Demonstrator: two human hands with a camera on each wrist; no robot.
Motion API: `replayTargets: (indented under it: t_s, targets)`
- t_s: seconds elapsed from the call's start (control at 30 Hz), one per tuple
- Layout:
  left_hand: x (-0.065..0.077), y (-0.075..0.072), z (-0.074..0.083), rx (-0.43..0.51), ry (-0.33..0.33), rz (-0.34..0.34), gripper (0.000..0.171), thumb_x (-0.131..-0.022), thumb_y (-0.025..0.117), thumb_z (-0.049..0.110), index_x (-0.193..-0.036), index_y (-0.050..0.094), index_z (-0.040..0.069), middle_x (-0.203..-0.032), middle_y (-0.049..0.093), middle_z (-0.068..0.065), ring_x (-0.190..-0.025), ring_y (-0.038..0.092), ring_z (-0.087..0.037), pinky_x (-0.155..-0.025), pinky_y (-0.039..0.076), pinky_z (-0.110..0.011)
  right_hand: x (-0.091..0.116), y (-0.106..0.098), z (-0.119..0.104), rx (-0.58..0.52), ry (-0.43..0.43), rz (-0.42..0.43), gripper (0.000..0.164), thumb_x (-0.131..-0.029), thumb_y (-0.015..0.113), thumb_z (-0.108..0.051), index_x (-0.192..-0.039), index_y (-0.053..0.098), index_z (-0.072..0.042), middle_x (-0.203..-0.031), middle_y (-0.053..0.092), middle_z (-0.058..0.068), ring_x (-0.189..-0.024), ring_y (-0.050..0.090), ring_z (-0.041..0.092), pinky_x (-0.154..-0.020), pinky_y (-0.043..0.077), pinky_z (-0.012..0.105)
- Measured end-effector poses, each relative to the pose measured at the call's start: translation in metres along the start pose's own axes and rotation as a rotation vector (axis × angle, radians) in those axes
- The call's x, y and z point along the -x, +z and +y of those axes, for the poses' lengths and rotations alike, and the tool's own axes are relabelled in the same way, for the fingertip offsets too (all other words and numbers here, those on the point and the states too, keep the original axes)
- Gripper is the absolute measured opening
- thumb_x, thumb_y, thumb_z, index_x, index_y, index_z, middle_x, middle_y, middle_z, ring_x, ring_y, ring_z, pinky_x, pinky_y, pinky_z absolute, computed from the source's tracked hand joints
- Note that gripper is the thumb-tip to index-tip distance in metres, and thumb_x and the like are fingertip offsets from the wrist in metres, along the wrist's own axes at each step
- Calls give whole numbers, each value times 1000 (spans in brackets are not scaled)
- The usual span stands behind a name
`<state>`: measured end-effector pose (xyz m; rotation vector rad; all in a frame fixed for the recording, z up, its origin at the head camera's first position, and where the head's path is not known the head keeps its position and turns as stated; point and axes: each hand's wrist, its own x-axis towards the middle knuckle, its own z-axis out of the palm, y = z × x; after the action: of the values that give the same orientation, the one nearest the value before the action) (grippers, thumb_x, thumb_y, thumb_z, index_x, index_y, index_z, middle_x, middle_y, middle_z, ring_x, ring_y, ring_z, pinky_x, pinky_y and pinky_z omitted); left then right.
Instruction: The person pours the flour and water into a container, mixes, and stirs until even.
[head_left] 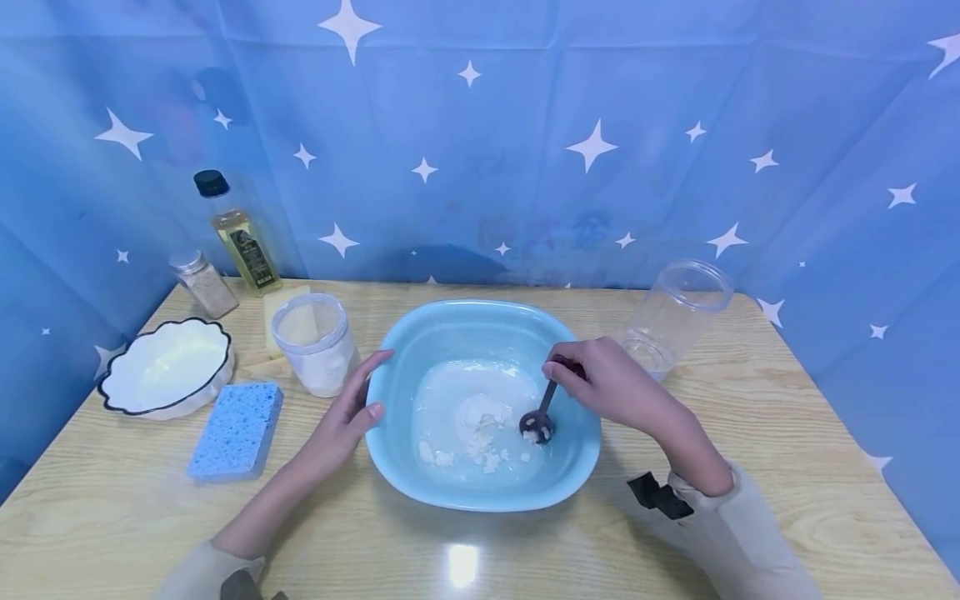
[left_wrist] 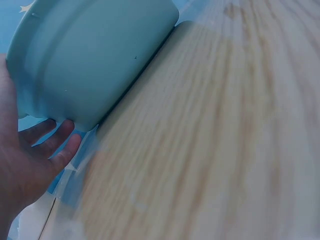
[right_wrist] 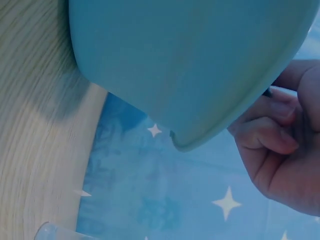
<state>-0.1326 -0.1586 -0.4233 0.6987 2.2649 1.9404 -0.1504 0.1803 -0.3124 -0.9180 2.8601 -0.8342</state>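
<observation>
A light blue plastic basin [head_left: 483,497] stands on the table with clear liquid, white powder [head_left: 480,417] and small clumps inside. My right hand [head_left: 607,379] grips the handle of a dark spoon [head_left: 546,398] over the basin's right side. The spoon's bowl is down in the liquid, with a few white bits in it. My left hand [head_left: 348,417] rests against the basin's left side, thumb at the rim. In the left wrist view, its fingers [left_wrist: 62,150] are spread along the outer wall. From the right wrist, the basin wall hides most of the spoon.
Left of the basin stand a jar of white powder [head_left: 318,367], a blue sponge [head_left: 236,429], a scalloped white dish [head_left: 168,367], an oil bottle [head_left: 251,250] and a shaker jar [head_left: 202,283]. A pale yellow block [head_left: 273,329] lies behind the powder jar. A clear container [head_left: 675,317] stands back right.
</observation>
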Motion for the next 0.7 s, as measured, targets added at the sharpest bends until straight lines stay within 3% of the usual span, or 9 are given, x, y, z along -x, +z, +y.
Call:
replayTargets:
  t_s: [0.3,0.57,0.7]
  targets:
    - [-1,0,0,-13,7,-2,56,-97,41,11,-148,22,24,-151,20,-12,-128,33,-40,-86,50,-34,-1,-1,2,28,32,38,16,-93,56,-13,-81,65,-10,-53,40,-6,-45,34,8,-47,34,25]
    - [0,0,2,-5,12,5,56,-96,42,11,-148,22,23,-151,19,-14,-127,34,-41,-85,50,-34,-1,4,-2,-106,-53,-102,20,-95,52,-15,-78,63,-14,-54,44,-10,-44,35,5,-44,33,22]
    - [0,1,2,-3,6,7,56,-97,41,11,-148,22,22,-150,20,-15,-126,35,-42,-84,51,-34,-1,11,-8,-156,-96,-123,21,-96,52,-16,-77,62,-15,-55,46,-11,-44,35,4,-43,33,21]
